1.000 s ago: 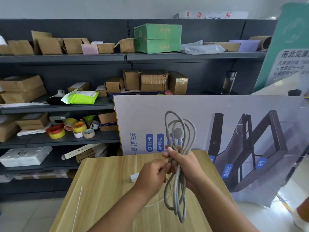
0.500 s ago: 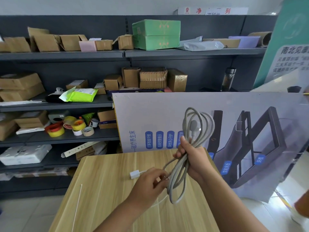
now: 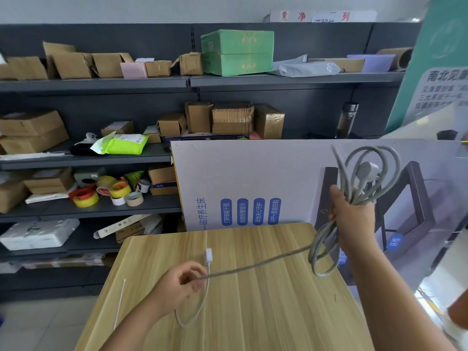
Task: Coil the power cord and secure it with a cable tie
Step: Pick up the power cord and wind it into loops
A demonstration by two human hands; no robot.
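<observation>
Wooden table [image 3: 266,312], shelves of boxes behind. Right hand [image 3: 354,219] off the right edge, fingers wrapped around the gray power cord [image 3: 326,239] loops. Left hand [image 3: 177,287] pinching the stretched tail. Could pull loops loose. White cable tie [image 3: 119,302] by the left edge.

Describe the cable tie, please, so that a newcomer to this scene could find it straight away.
Start at the wooden table and look to its near left part, left of the left hand. The cable tie lies there flat, a thin straight white strip. Unlike the white cable beside it, it has no curve and no plug.
</observation>
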